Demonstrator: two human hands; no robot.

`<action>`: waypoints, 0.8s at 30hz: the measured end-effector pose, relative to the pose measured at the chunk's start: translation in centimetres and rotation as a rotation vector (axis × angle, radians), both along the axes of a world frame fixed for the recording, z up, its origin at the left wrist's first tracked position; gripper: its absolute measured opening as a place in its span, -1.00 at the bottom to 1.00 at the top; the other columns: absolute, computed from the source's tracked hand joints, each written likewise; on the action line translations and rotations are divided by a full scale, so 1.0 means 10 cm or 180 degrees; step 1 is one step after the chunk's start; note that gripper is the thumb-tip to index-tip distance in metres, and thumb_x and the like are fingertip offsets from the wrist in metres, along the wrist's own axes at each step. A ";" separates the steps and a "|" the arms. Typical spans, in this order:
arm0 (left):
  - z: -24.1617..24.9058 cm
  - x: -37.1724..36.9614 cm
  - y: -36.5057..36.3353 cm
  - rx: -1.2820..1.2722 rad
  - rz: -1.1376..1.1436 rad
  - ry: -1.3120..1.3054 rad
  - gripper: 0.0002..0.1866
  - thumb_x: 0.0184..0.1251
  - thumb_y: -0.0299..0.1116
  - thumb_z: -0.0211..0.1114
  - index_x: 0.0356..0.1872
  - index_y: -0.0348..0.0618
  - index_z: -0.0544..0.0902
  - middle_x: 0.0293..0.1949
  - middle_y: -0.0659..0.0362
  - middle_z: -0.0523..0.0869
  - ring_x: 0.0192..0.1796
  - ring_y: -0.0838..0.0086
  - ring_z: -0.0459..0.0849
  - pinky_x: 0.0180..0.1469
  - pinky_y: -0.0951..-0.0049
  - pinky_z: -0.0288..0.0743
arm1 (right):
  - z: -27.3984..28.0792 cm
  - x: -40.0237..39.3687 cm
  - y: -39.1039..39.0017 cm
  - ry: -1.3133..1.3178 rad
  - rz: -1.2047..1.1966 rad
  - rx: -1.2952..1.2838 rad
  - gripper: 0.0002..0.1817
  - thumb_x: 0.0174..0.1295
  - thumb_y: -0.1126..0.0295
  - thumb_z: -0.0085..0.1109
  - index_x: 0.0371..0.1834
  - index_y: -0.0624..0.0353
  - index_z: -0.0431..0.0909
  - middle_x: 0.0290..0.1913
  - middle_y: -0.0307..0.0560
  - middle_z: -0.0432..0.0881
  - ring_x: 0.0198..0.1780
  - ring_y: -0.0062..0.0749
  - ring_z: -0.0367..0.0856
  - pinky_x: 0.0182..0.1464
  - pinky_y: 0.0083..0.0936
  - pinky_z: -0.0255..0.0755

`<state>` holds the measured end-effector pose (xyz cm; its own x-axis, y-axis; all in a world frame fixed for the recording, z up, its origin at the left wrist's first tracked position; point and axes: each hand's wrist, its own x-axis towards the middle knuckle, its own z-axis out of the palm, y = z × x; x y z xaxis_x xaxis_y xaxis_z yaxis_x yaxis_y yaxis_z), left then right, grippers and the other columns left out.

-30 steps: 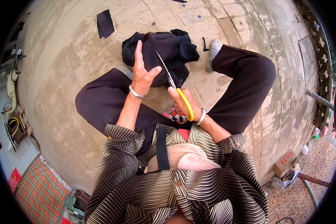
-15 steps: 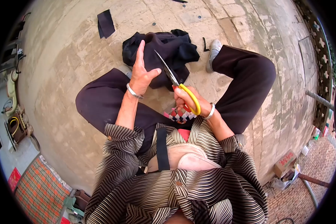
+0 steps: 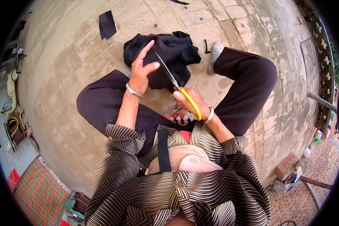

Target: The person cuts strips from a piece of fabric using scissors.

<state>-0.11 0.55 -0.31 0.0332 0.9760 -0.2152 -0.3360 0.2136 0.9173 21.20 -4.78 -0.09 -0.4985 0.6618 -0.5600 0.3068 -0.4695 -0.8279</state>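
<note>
My right hand [image 3: 195, 102] is wrapped round the yellow handle of a pair of scissors [image 3: 168, 73]. Their blades lie close together and point up and to the left. Left of the blade tips, my left hand [image 3: 141, 74] is raised with thumb and fingers apart, holding nothing. Both hands overlap or border a heap of dark cloth [image 3: 181, 52] that lies on the ground between my feet. Under my right wrist, part of a checkered woven piece [image 3: 181, 117] shows at my lap.
A dark cloth scrap [image 3: 107, 25] lies beyond the heap, and a thin black strip [image 3: 206, 46] is near my right foot. At right stands a cardboard box [image 3: 287, 165]. A plaid cloth [image 3: 41, 192] is at lower left.
My left hand has tilted, its fingers now leaning further right and its thumb lifted. My right hand has turned slightly with the scissors, and the red inside of the handle no longer shows.
</note>
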 end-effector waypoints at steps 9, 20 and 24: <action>-0.34 -0.19 0.13 -0.0823 0.0477 -0.0449 -0.63 0.29 -0.54 0.11 0.10 -0.35 0.62 0.08 0.06 0.67 0.10 0.43 0.65 0.20 0.52 0.48 | 0.17 -0.06 -0.03 -0.0323 0.0353 0.0505 -0.44 0.40 -0.10 -0.02 -0.51 0.22 0.32 -0.68 -0.27 0.22 -0.60 -0.50 0.26 -0.49 -0.42 0.23; -0.10 -0.11 -0.02 0.0105 0.0837 0.2044 -0.55 0.20 -0.59 0.17 0.16 -0.17 0.62 -0.25 0.18 0.71 -0.31 0.56 0.56 -0.16 0.49 0.47 | 0.13 -0.13 -0.05 0.0349 -0.0352 -0.1110 -0.55 0.42 -0.02 -0.01 -0.50 0.09 0.29 -0.64 -0.44 0.16 -0.64 -0.74 0.09 -0.61 -0.68 0.09; -0.07 -0.06 -0.01 0.0527 0.0824 0.1440 -0.32 0.09 -0.51 0.39 0.31 -0.35 0.41 0.16 0.07 0.55 0.27 0.43 0.44 0.38 0.47 0.19 | 0.08 -0.13 -0.05 0.0370 -0.0348 -0.0834 -0.61 0.42 0.01 -0.01 -0.40 0.09 0.31 -0.63 -0.45 0.16 -0.64 -0.76 0.09 -0.60 -0.71 0.09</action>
